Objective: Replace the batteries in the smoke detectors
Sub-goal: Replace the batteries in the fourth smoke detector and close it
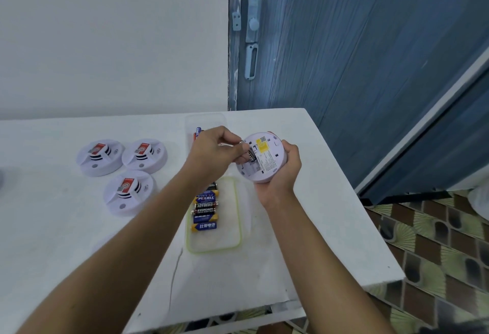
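My right hand point(281, 175) grips a round white smoke detector point(267, 157) from below, its back with a yellow label turned up toward me. My left hand point(211, 153) pinches a dark battery point(248, 155) at the detector's open battery bay. Below my left arm, a clear tray with a green rim point(236, 228) holds several AA batteries point(205, 210). A second clear tray point(190, 124) farther back holds a blue battery point(198, 131), mostly hidden by my left hand.
Three more white smoke detectors point(100, 157) point(144, 156) point(129, 192) lie face up on the white table point(66, 228) to the left. The table's right edge drops to a patterned tile floor point(436, 254). A blue door point(357, 56) stands behind.
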### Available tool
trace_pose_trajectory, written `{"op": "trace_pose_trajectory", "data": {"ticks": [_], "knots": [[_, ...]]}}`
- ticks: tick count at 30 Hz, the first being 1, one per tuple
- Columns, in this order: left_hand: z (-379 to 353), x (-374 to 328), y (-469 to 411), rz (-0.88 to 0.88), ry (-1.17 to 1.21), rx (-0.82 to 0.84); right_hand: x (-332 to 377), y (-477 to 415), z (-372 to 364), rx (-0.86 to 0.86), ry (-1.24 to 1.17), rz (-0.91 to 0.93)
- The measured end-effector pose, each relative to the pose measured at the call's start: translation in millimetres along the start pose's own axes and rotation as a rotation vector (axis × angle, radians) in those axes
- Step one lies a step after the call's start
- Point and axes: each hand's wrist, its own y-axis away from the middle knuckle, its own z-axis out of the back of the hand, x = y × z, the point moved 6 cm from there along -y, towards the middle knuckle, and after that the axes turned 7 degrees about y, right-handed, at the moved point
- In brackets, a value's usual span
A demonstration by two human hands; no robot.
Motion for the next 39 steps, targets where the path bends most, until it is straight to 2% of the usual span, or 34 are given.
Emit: {"op": "trace_pose_trajectory", "data": {"ticks": [4,16,24,30,39], "knots": [[0.3,3.7,6.5,0.031,0.008,-0.072,1.4,6.4,-3.5,0.004,-0.004,0.013],[-9.5,12.6,19.0,0.010,-0.326,-0.081,-3.5,16.5,-4.3,-0.065,0.031,-0.042],[-26.2,10.0,27.2,-0.124,-0.593,-0.053,-5.6,10.6,2.4,-0.119,0.041,-0.057],[-20.1,26.8,17.2,0.012,-0.484,-0.070,-7.5,7.4,5.9,-0.115,0.075,-0.076],[-12.4,23.2,4.9,-0.024,-0.534,-0.032,-7.9,-0.4,4.6,-0.073,0.117,-0.106]]}}
